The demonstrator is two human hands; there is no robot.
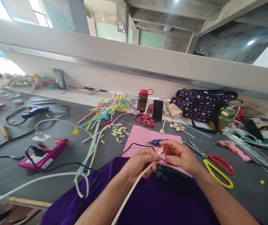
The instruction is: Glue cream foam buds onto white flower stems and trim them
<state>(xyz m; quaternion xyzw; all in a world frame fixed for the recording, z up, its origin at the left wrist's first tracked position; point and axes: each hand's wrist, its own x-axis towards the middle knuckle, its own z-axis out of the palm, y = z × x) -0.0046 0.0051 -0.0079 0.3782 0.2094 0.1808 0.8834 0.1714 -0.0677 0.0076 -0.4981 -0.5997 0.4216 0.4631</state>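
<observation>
Head view: the fingers of the left hand (138, 165) and right hand (181, 154) are closed in a pinch on the upper end of a white fuzzy stem (136, 187), held just above the near edge of the pink sheet (143, 137), its tail trailing toward the lap. Likely fault: the black cord (134, 144) crossing the pink sheet beneath the wrists may snag and drag the glue gun (157, 142) lying on the sheet's far part.

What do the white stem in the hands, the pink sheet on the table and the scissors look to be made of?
White stem, pinched by the left hand and right hand: probably a chenille-covered wire, with a matte, soft-looking surface that stays stiff between the hands. Pink sheet: maybe felt or craft foam, flat and matte with no gloss. Scissors: grey metal blades and glossy plastic loops, one red, one yellow.
</observation>
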